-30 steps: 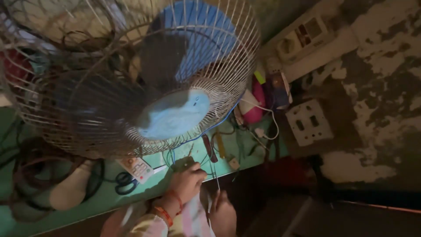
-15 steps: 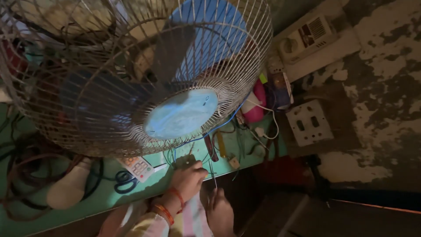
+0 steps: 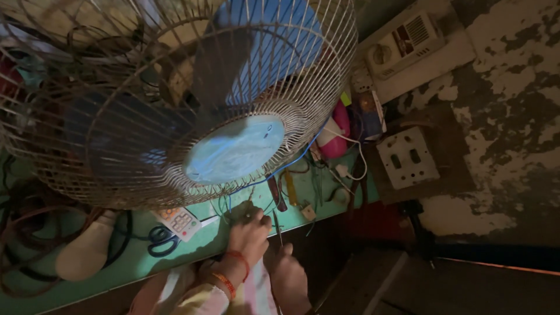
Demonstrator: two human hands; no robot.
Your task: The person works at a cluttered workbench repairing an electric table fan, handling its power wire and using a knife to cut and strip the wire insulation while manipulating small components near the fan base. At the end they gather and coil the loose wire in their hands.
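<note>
A table fan with a round wire guard and blue blades fills the upper left, its pale blue hub cap facing me. Below it, at the front edge of a green workbench, my left hand wears red and orange wrist threads and pinches thin wires that run down from the fan. Just to its right, my right hand grips a thin metal tool whose tip points up toward the wires. Both hands are close together.
On the bench lie blue-handled scissors, a small white keypad device, a white bulb, coiled cables, a screwdriver and a pink object. A switch plate and a white socket box hang on the peeling wall.
The view has drifted, so the fan sits slightly further right in the frame. My hands stay at the bench edge, still on the wires and the thin tool.
</note>
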